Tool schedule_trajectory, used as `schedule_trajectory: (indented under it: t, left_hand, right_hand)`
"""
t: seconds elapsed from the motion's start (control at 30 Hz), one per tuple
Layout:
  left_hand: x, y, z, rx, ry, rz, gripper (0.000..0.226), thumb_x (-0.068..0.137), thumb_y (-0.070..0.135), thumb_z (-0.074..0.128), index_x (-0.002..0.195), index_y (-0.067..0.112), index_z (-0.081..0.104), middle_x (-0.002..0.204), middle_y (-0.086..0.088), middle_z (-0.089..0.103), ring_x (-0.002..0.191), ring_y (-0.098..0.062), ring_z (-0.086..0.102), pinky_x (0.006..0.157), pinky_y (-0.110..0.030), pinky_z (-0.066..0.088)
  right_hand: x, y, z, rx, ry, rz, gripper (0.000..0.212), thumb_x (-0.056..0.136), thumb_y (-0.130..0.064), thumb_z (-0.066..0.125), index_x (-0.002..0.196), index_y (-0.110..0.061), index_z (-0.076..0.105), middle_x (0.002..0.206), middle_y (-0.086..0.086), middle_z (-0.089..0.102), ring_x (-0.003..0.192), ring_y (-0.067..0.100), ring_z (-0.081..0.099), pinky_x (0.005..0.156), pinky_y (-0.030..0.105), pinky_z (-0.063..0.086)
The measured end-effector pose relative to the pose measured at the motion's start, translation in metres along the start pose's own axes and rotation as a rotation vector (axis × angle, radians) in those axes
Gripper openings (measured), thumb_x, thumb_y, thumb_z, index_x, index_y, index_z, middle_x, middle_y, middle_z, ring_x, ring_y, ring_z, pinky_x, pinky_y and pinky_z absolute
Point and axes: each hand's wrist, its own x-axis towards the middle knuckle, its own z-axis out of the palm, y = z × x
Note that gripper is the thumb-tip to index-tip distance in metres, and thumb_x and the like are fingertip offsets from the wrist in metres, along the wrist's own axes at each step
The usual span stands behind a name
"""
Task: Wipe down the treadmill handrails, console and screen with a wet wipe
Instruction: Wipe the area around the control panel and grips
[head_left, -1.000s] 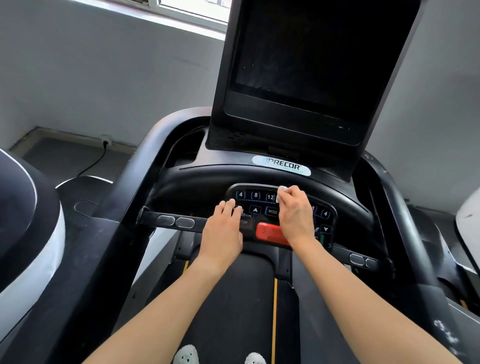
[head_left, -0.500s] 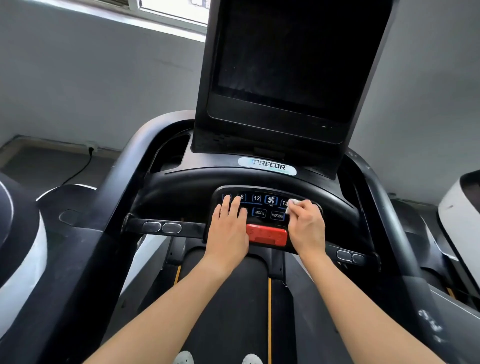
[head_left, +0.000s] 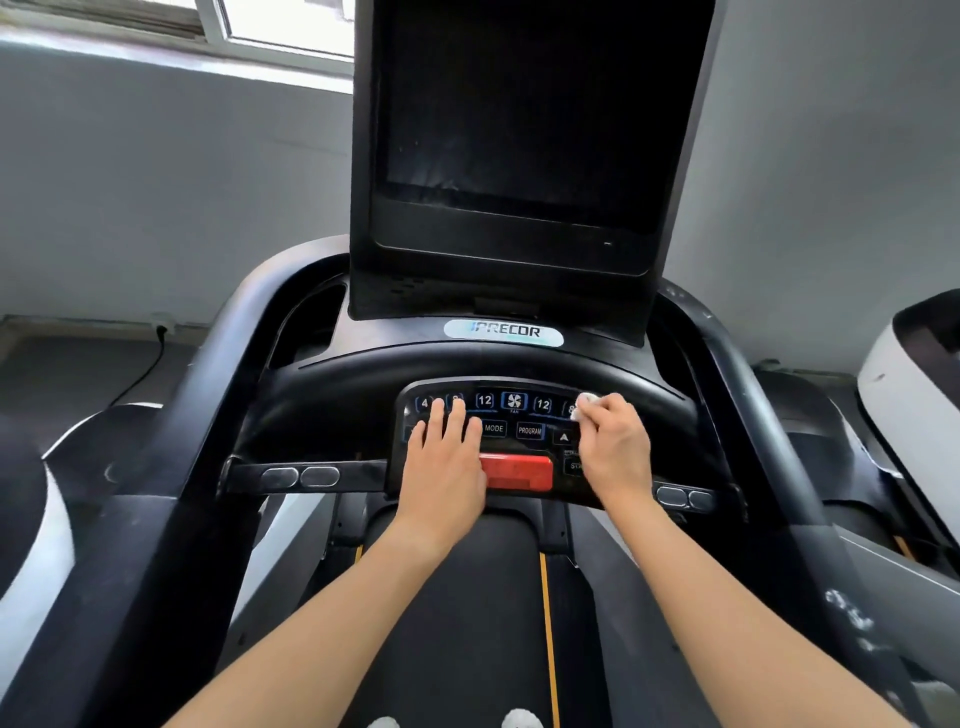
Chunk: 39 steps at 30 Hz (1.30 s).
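Note:
A black treadmill console (head_left: 519, 415) with lit buttons and a red stop bar (head_left: 517, 472) sits below a tall dark screen (head_left: 519, 130). My right hand (head_left: 615, 447) pinches a small white wet wipe (head_left: 583, 406) against the upper right part of the button panel. Flat on the panel's left side lies my left hand (head_left: 447, 457), fingers straight over the buttons. Black handrails run down on the left (head_left: 218, 374) and right (head_left: 748, 395). A short crossbar with oval sensor pads (head_left: 301, 475) juts out to the left of the panel.
Grey walls stand behind the treadmill, with a window at the top left. Other white and black machines flank it at the left (head_left: 31, 545) and right (head_left: 914, 384). A cable (head_left: 150, 364) runs along the floor at the left. The running belt (head_left: 467, 623) lies below.
My right hand has slid the wipe rightwards along the top row of buttons. My left hand has stayed on the panel's left side. The view has shifted a little to the right.

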Motion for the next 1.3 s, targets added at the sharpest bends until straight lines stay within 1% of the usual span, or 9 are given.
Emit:
schedule_trajectory:
  t: [0.1,0.17,0.27,0.37,0.6,0.73,0.9,1.1,1.3]
  left_hand:
    - [0.001,0.002,-0.002,0.011,-0.009,-0.009,0.058,0.097,0.03,0.052,0.152,0.012,0.04,0.166,-0.017,0.026,0.155,-0.039,0.019,0.121,-0.051,0.029]
    - [0.002,0.005,-0.003,0.016,-0.016,-0.02,0.058,0.096,0.028,0.052,0.15,0.011,0.041,0.165,-0.018,0.028,0.154,-0.04,0.021,0.121,-0.051,0.03]
    - [0.004,0.009,-0.004,0.022,-0.015,-0.029,0.056,0.093,0.028,0.054,0.146,0.01,0.044,0.162,-0.02,0.033,0.152,-0.041,0.025,0.119,-0.051,0.033]
    - [0.005,0.011,-0.005,0.033,-0.011,-0.027,0.056,0.092,0.029,0.054,0.145,0.01,0.046,0.16,-0.02,0.036,0.151,-0.042,0.027,0.118,-0.051,0.034]
    - [0.005,0.01,-0.005,0.037,-0.016,-0.029,0.058,0.093,0.028,0.054,0.147,0.01,0.045,0.159,-0.017,0.037,0.152,-0.04,0.025,0.119,-0.049,0.033]
    - [0.005,0.009,-0.004,0.042,-0.019,-0.031,0.057,0.093,0.029,0.054,0.146,0.01,0.047,0.159,-0.017,0.037,0.151,-0.04,0.026,0.118,-0.049,0.035]
    - [0.005,0.008,-0.003,0.031,-0.006,-0.034,0.057,0.09,0.028,0.056,0.143,0.009,0.05,0.157,-0.018,0.04,0.149,-0.041,0.03,0.116,-0.05,0.037]
    - [0.005,0.007,-0.003,0.014,0.005,-0.026,0.054,0.092,0.028,0.056,0.143,0.011,0.048,0.158,-0.016,0.04,0.15,-0.039,0.028,0.117,-0.049,0.036]
    - [0.005,0.006,-0.001,0.009,0.0,-0.035,0.054,0.093,0.03,0.056,0.143,0.011,0.049,0.16,-0.016,0.039,0.152,-0.039,0.027,0.119,-0.048,0.035]
  right_hand:
    - [-0.005,-0.003,0.007,0.061,0.065,0.17,0.013,0.1,-0.009,0.061,0.095,-0.006,0.073,0.091,-0.002,0.058,0.084,0.02,0.055,0.074,0.03,0.042]
    - [-0.001,-0.018,0.014,0.104,0.025,0.093,0.011,0.1,-0.006,0.06,0.099,-0.005,0.07,0.092,-0.004,0.056,0.085,0.014,0.05,0.076,0.03,0.043]
    - [0.004,-0.036,0.024,0.003,-0.064,-0.155,0.01,0.1,-0.006,0.059,0.104,-0.005,0.068,0.093,0.005,0.059,0.083,0.024,0.054,0.075,0.038,0.049]
    - [0.011,-0.031,0.022,0.015,-0.095,-0.192,0.015,0.102,-0.012,0.059,0.108,-0.006,0.071,0.095,0.003,0.06,0.087,0.024,0.054,0.077,0.037,0.05]
    - [0.002,-0.031,0.027,0.07,0.077,0.06,0.012,0.098,-0.003,0.06,0.099,-0.002,0.072,0.092,0.006,0.06,0.084,0.028,0.055,0.072,0.046,0.053]
    - [0.009,-0.056,0.036,0.033,-0.055,-0.153,0.014,0.101,-0.008,0.057,0.107,-0.002,0.068,0.095,0.006,0.059,0.084,0.025,0.055,0.073,0.044,0.053]
    - [0.014,-0.045,0.034,0.033,-0.072,-0.219,0.016,0.1,-0.01,0.061,0.112,-0.004,0.07,0.096,0.004,0.06,0.086,0.024,0.056,0.076,0.042,0.053]
    - [0.005,-0.035,0.033,0.118,0.098,0.039,0.013,0.1,-0.007,0.061,0.101,-0.002,0.074,0.092,0.005,0.061,0.086,0.026,0.057,0.075,0.046,0.053]
    - [0.013,-0.07,0.044,0.033,-0.052,-0.237,0.014,0.102,-0.01,0.06,0.108,-0.003,0.071,0.094,0.002,0.06,0.084,0.021,0.054,0.072,0.038,0.053]
